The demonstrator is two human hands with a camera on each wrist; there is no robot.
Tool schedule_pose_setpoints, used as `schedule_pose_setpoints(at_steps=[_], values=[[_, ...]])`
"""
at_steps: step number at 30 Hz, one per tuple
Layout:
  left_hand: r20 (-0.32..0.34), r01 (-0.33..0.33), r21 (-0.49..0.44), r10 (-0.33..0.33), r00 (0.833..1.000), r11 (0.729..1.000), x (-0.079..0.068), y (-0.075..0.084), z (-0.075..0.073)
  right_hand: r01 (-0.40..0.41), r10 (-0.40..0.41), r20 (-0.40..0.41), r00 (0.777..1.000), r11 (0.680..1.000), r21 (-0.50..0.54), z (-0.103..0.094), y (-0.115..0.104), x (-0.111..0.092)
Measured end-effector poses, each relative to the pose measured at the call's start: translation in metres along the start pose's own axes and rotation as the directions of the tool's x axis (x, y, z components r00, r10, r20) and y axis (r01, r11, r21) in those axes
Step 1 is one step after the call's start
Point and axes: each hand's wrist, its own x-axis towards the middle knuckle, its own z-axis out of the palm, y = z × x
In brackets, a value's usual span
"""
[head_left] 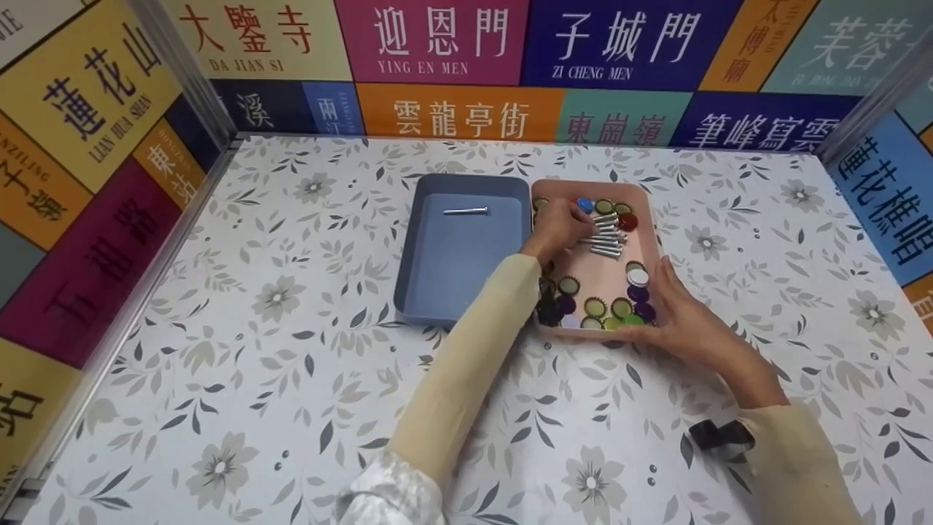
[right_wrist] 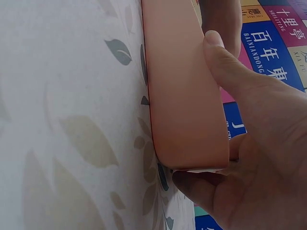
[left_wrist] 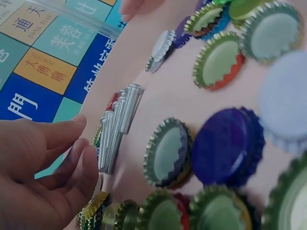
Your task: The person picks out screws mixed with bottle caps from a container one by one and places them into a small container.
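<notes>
My left hand (head_left: 563,227) reaches into the pink tray (head_left: 601,273). Its bent fingertips are right at a bundle of silver screws (head_left: 606,237). In the left wrist view, the thumb and fingers (left_wrist: 76,153) stand slightly apart beside the ends of the screws (left_wrist: 120,125), with nothing visible pinched between them. My right hand (head_left: 689,317) holds the pink tray at its near right corner. The right wrist view shows the thumb at the rim of the pink wall (right_wrist: 187,96) and fingers curled around the corner. One single screw (head_left: 467,211) lies in the blue-grey tray (head_left: 466,270).
Bottle caps (head_left: 568,285) of several colours lie around the edges of the pink tray, among them a purple cap (left_wrist: 225,146). Both trays stand side by side on a flowered tablecloth (head_left: 277,299). Colourful lettered panels (head_left: 437,44) enclose the back and sides. A black object (head_left: 721,436) sits by the right sleeve.
</notes>
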Motion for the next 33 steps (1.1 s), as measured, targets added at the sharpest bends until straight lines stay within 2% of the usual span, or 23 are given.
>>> schedule_pose_setpoints(at_steps=[5, 11, 17, 22, 33], values=[[-0.035, 0.018, 0.046, -0.017, 0.999, 0.999, 0.001, 0.0, 0.003, 0.01, -0.01, -0.006, 1.0, 1.0, 0.002, 0.0, -0.002, 0.001], [-0.035, 0.032, 0.078, -0.029, 0.999, 0.996, -0.001, 0.001, 0.007, 0.005, -0.005, -0.007, 1.0, 1.0, 0.005, 0.0, -0.002, 0.002], [-0.05, 0.019, 0.168, -0.011, 0.999, 0.986, -0.002, 0.002, 0.009, 0.005, -0.005, -0.007, 1.0, 0.999, 0.036, 0.0, -0.002, 0.002], [-0.047, 0.019, 0.233, -0.008, 0.999, 0.972, -0.002, 0.005, 0.01, 0.012, -0.011, -0.009, 1.0, 1.0, 0.029, 0.0, -0.002, 0.001], [0.001, 0.08, 0.323, -0.085, 0.996, 0.943, -0.002, 0.015, 0.017, 0.013, -0.013, -0.012, 1.0, 0.999, 0.03, 0.0, 0.0, -0.001]])
